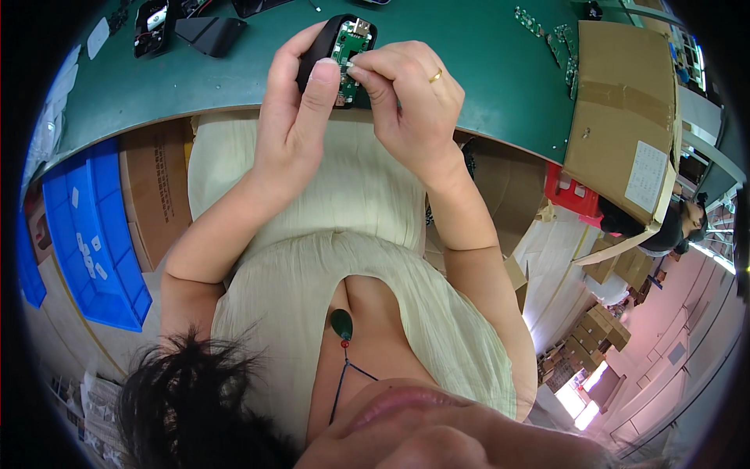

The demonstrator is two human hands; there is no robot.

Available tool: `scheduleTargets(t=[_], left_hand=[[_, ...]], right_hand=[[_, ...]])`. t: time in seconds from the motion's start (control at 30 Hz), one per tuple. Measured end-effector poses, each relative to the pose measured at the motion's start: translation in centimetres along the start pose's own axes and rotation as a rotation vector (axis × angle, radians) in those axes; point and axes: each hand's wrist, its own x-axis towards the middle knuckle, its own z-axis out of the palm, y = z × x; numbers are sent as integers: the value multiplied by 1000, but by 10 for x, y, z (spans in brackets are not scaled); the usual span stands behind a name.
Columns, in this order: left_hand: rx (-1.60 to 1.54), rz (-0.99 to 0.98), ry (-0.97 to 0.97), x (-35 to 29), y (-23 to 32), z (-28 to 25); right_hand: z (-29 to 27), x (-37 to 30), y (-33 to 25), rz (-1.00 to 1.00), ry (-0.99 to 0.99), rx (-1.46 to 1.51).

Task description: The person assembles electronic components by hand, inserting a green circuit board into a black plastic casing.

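Observation:
My left hand [301,109] is closed round a black plastic housing [314,55], its thumb lying along the near side. Inside the housing sits a green circuit board [342,51] with a metal port at its far end. My right hand [414,94], with a ring on one finger, pinches thumb and forefinger together at the board's right edge. Whatever lies between those fingertips is too small to make out. Both hands are above the near edge of the green table [484,86].
Black housing parts [211,35] lie at the far left of the table. Strips of small circuit boards [558,47] are at the far right, beside a cardboard box [621,117]. A blue bin [94,242] stands low on the left. Another person [678,227] is at the right.

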Motion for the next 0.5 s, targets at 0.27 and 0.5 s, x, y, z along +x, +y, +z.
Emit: scheduleTargets(t=[0.27, 0.5], left_hand=[[36, 97, 18, 5, 2, -1], [96, 100, 29, 18, 3, -5]], right_hand=[[2, 3, -3, -86, -13, -38], [5, 6, -20, 615, 108, 596]])
